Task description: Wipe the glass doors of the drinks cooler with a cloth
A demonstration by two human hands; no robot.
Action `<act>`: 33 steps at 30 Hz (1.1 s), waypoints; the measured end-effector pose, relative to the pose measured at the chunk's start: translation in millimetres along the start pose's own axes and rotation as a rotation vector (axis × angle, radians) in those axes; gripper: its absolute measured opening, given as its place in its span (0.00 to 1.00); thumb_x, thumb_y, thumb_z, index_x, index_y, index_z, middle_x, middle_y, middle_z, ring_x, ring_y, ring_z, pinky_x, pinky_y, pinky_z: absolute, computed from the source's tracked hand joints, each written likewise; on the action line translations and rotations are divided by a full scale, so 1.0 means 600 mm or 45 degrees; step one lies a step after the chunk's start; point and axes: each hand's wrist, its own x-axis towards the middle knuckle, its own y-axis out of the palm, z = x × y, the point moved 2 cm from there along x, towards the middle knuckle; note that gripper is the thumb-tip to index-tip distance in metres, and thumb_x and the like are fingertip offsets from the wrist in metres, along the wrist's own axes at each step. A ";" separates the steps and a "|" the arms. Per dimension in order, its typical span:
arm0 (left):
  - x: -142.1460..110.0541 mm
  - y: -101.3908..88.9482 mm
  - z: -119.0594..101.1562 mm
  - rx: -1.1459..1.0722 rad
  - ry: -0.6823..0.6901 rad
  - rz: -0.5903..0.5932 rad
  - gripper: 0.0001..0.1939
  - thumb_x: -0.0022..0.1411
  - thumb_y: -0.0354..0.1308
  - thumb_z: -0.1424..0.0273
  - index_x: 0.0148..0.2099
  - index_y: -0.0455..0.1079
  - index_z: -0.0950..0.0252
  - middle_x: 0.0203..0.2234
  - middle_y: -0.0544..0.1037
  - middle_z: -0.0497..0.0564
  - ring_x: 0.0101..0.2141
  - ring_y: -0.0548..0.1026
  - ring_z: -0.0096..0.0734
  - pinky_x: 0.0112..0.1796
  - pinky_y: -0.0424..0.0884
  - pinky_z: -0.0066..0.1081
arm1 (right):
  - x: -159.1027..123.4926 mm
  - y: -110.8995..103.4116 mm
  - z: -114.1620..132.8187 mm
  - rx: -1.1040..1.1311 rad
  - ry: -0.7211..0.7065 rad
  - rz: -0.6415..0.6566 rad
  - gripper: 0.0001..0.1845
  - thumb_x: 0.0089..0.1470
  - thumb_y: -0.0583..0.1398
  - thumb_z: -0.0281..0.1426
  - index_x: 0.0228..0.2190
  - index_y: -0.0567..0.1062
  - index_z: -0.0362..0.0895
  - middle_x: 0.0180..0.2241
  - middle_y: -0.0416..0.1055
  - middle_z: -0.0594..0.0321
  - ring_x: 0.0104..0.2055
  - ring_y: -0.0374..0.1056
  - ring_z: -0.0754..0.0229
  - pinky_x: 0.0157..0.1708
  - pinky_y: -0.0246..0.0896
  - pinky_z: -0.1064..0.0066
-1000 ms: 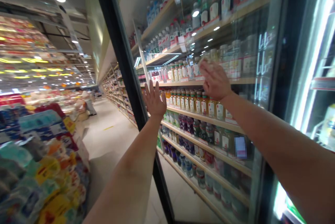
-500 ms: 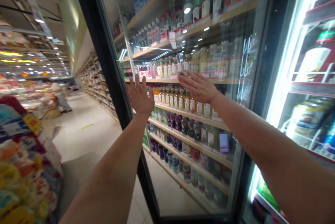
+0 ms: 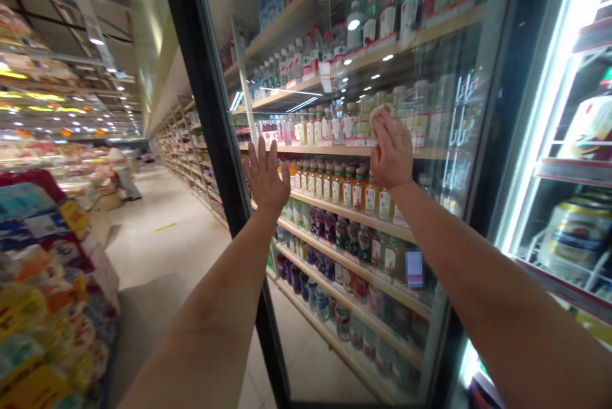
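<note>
A glass door [image 3: 335, 358] with a black frame stands swung out before me. Flat against it, near the left frame, lies my left hand [image 3: 268, 181], open with fingers spread. Higher and to the right, my right hand [image 3: 394, 151] presses a small pale cloth [image 3: 381, 113] to the pane, its fingers bent over it. Most of the cloth is hidden under the fingers. Through the glass, shelves of bottled drinks [image 3: 329, 183] show, partly mixed with reflected lights.
At the right, the lit cooler [image 3: 535, 109] stands open with cans [image 3: 576, 230] and bottles on its racks. Bagged goods [image 3: 48, 320] are piled at the left. An aisle floor [image 3: 162, 256] runs back past long shelves, with a person [image 3: 122, 173] far off.
My right hand has slid right and slightly up across the glass with the cloth, turning more upright. My left hand stays in place on the door. The view has shifted a little.
</note>
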 end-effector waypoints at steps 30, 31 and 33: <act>-0.014 0.031 0.029 -0.100 0.531 -0.066 0.18 0.75 0.55 0.51 0.57 0.73 0.56 0.72 0.63 0.59 0.73 0.56 0.53 0.71 0.39 0.60 | 0.011 0.015 0.028 0.102 -0.285 0.461 0.36 0.72 0.57 0.36 0.75 0.53 0.44 0.75 0.51 0.53 0.79 0.44 0.47 0.77 0.37 0.38; -0.013 0.031 0.030 -0.094 0.513 -0.056 0.19 0.75 0.54 0.49 0.55 0.72 0.55 0.71 0.65 0.58 0.72 0.57 0.53 0.71 0.40 0.61 | 0.005 0.001 0.003 0.018 -0.197 0.450 0.38 0.72 0.57 0.41 0.75 0.52 0.44 0.75 0.50 0.52 0.78 0.45 0.45 0.76 0.35 0.35; -0.011 0.031 0.029 -0.088 0.485 -0.040 0.22 0.74 0.53 0.45 0.54 0.72 0.55 0.69 0.67 0.59 0.72 0.58 0.54 0.70 0.41 0.62 | -0.006 -0.018 -0.029 -0.086 -0.111 0.453 0.38 0.72 0.55 0.45 0.75 0.53 0.46 0.75 0.50 0.54 0.78 0.45 0.44 0.76 0.34 0.34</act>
